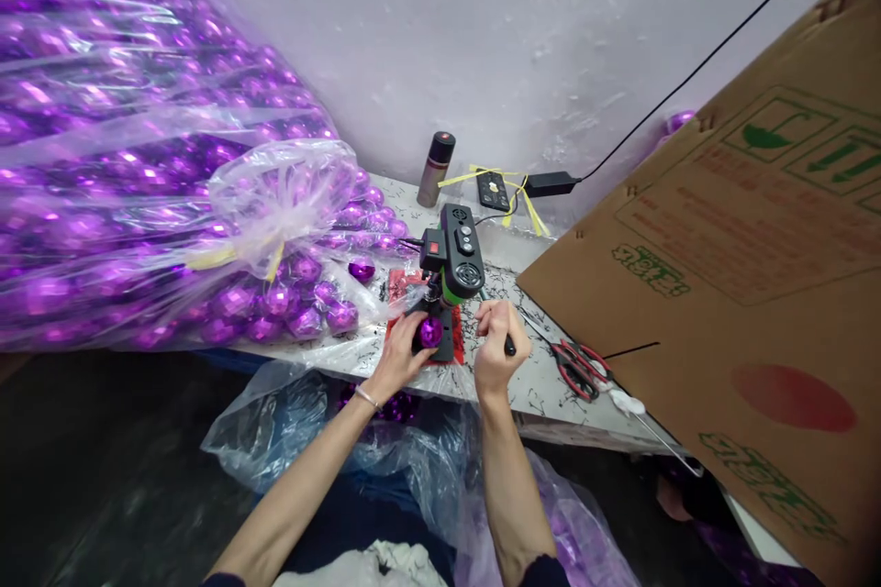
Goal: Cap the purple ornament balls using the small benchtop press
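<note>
My left hand (401, 350) grips a shiny purple ball (430, 332) at the black base plate (446, 347) of a small bench press. The press's black head (462, 249), with a fan grille and knobs, stands just above the ball. A fist is what my right hand (498, 344) makes, closed round a lever handle (509, 346) whose black end pokes out below the fingers. Red sheeting (458, 341) lies under the press. One more purple ball (362, 269) rests on the table to the left of it.
A large clear bag of purple balls (151, 165) fills the left. On the right leans a cardboard box (730, 293). Red-handled scissors (582, 367) lie beside it. A spray can (436, 169) and a power adapter (551, 184) are by the wall. Dark scraps litter the tabletop (529, 390).
</note>
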`<state>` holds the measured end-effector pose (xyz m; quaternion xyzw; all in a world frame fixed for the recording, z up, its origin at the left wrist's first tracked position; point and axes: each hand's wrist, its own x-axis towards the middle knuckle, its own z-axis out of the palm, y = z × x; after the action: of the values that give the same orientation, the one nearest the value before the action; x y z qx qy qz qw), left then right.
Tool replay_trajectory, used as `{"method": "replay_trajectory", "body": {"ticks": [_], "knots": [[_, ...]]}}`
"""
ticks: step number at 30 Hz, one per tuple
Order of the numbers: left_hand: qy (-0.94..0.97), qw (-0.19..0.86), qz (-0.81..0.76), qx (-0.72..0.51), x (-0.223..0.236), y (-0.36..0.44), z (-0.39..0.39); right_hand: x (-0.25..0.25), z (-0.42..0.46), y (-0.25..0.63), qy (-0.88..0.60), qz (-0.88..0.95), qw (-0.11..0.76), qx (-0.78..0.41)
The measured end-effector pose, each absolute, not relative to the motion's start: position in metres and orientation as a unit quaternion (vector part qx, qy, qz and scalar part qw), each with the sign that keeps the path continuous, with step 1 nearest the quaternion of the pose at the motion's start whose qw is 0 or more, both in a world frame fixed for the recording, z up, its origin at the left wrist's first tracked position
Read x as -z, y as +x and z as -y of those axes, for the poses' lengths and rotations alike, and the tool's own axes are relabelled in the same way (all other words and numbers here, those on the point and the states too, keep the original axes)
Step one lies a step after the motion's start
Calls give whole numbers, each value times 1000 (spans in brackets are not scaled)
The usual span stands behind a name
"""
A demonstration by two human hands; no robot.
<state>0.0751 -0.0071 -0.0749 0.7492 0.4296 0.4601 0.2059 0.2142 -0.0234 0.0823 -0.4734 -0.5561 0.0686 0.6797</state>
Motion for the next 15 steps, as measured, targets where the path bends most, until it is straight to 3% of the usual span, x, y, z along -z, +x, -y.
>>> {"method": "replay_trajectory", "body": {"ticks": [4, 8, 12, 15], "knots": [[770, 130, -433, -450, 68, 47, 36, -81, 27, 212, -459, 566, 681, -72], [711, 76, -531, -454, 28, 14, -10, -65, 28, 210, -439, 567, 695, -59], [648, 78, -702, -286, -12, -13, -94, -63, 28, 210, -434, 573, 694, -49], [709, 115, -663, -211, -17, -23, -123, -62, 29, 211, -433, 584, 685, -45]]}}
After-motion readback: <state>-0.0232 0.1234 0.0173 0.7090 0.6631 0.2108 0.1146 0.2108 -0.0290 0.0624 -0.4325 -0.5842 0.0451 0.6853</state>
